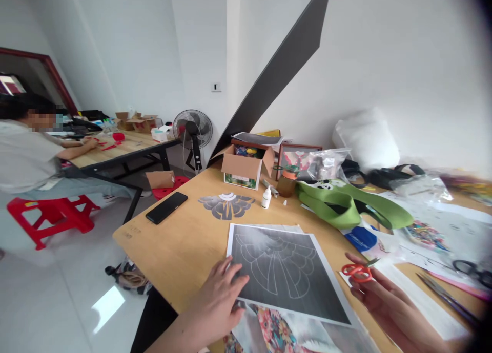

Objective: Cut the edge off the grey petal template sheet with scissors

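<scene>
My left hand (219, 299) lies flat with fingers spread on the near-left corner of a dark printed sheet (286, 273) showing a white line drawing. My right hand (384, 291) is curled around a pair of small red-handled scissors (358, 272) just to the right of that sheet, over white paper. A floral printed piece (274, 330) peeks out below the sheet at the table's near edge.
On the wooden table (180, 245) lie a black phone (166, 207), a grey paper cut-out (226, 205), a small glue bottle (266, 198), a cardboard box (246, 167), a green bag strap (346, 202) and black scissors (472, 271). At left a seated person works at another table beside a red stool (49, 217) and a fan (192, 130).
</scene>
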Motion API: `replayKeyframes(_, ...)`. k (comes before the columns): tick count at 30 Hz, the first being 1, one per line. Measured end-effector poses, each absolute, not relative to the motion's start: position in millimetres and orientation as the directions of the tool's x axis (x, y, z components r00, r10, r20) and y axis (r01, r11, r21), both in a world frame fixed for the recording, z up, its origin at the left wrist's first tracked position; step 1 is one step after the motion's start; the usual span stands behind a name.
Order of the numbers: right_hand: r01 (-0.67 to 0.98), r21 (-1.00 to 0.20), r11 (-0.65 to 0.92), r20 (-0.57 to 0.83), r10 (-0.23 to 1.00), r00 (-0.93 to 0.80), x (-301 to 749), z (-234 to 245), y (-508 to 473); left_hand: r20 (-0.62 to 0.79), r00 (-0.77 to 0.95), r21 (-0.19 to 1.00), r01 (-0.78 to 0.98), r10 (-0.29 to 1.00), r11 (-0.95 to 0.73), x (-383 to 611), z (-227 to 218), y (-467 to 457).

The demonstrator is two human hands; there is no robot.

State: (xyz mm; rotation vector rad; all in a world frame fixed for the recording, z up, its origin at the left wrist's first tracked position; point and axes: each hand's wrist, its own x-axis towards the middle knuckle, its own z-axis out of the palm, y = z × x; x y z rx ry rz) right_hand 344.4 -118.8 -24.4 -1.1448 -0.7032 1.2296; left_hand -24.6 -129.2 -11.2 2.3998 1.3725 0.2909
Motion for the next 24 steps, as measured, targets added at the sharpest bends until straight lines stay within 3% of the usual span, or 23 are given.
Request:
replayKeyframes(9, -0.327, -0.938, -0.116, -0.172, 0.974, 0.148, 354.2, -31.0, -116.3, 0.091, 0.553, 0.364, 0.755, 0.828, -0.545, -22.6, -14.7, -129.6)
replayKeyframes(24, -0.302, -0.952, -0.049, -0.117, 0.970, 0.212, 343.8, -25.9, -119.6, 0.224, 0.490, 0.394, 0.745, 0.842, -0.538, -19.5, -33.3, -119.5)
